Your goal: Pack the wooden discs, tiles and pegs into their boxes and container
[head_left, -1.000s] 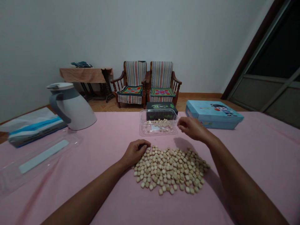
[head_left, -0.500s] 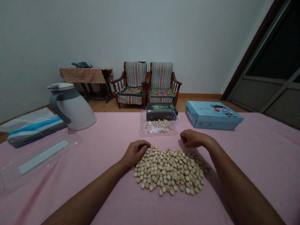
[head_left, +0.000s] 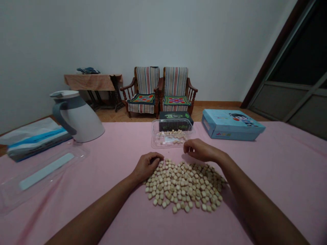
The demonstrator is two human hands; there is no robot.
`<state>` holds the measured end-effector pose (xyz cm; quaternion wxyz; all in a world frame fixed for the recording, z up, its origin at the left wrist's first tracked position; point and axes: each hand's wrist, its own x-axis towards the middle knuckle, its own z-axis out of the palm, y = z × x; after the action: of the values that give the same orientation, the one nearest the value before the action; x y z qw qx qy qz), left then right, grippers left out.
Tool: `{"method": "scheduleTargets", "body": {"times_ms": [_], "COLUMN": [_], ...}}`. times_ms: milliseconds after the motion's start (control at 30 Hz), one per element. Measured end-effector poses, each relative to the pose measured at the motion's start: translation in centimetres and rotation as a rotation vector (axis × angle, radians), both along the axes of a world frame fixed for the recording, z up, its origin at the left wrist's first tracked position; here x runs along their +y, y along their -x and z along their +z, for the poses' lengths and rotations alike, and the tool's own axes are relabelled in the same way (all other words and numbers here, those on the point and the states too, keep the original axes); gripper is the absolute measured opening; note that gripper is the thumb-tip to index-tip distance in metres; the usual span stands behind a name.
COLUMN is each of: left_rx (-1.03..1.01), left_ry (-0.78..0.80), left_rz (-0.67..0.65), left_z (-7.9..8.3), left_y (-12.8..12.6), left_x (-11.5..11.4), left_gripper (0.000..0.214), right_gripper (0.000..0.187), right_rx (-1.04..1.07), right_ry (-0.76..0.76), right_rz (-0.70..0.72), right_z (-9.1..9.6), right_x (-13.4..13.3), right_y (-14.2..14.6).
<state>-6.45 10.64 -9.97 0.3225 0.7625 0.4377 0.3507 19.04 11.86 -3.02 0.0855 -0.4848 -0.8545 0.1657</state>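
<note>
- The left hand [head_left: 148, 166] rests palm-down at the left edge of a wide heap of small, pale cream, cube-shaped morsels [head_left: 185, 187]. It is loosely curled, with its fingers [head_left: 158, 158] bent over and against the nearest pieces; whether it has hold of any is hidden by the hand itself.
- The right hand [head_left: 201, 150] hovers just above the heap's far edge, with the fingers curved inward and the fingertips [head_left: 185, 145] close together. They point left, toward the front of a clear plastic clamshell tray [head_left: 167, 146]. No piece shows between them, but the view is too coarse to be sure that they hold nothing.
- The heap lies between and just below the two hands, in one layer or a little more, on a pink cloth [head_left: 281, 177]. The tray stands just beyond the right fingertips and holds a small scatter of matching pale pieces [head_left: 172, 134].
- Pieces this small and loose would likely handle best at the fingertips, taken from the heap's edge nearest the hand. Low, short movements would help avoid nudging the rest.
- The curled left hand is well placed to steady that edge, so pieces are less likely to roll away across the cloth.
- A black box [head_left: 176, 116] stands directly behind the tray, and a light-blue cardboard box [head_left: 231, 125] lies beyond and to the right of the right hand.
</note>
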Motion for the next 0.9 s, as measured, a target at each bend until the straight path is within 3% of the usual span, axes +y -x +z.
{"method": "scheduleTargets", "body": {"times_ms": [133,267,433,567,667,767,900], "left_rx": [-0.003,-0.017,-0.010,0.009,0.011,0.011,0.017], "left_ry": [0.003,0.002,-0.002,-0.019,-0.018,-0.018,-0.021], "left_rz": [-0.003,0.002,0.004,0.011,0.008,0.002,0.007], "left_z": [0.2,0.4,0.2,0.2,0.1,0.1,0.1], "left_y": [0.0,-0.1,-0.1,-0.1,0.0,0.0,-0.1], "left_x": [-0.1,-0.2,-0.2,-0.1,0.0,0.0,-0.1], "left_gripper": [0.021,0.020,0.021,0.020,0.020,0.020,0.020], "right_gripper": [0.023,0.022,0.015,0.011,0.022,0.021,0.016], "right_rx": [-0.085,-0.133,-0.124,0.134,0.419,0.424,0.139], "right_ry": [0.108,0.081,0.053,-0.205,-0.409,-0.350,-0.098], "right_rz": [0.082,0.105,0.003,-0.202,-0.372,-0.280,-0.010], "right_z": [-1.5,-2.5,-2.0,-0.2,0.8,0.6,-0.8], "right_x": [-0.1,0.0,0.3,0.5,0.6,0.6,0.1], "right_y": [1.4,2.0,0.9,0.3,0.6,0.9,1.4]}}
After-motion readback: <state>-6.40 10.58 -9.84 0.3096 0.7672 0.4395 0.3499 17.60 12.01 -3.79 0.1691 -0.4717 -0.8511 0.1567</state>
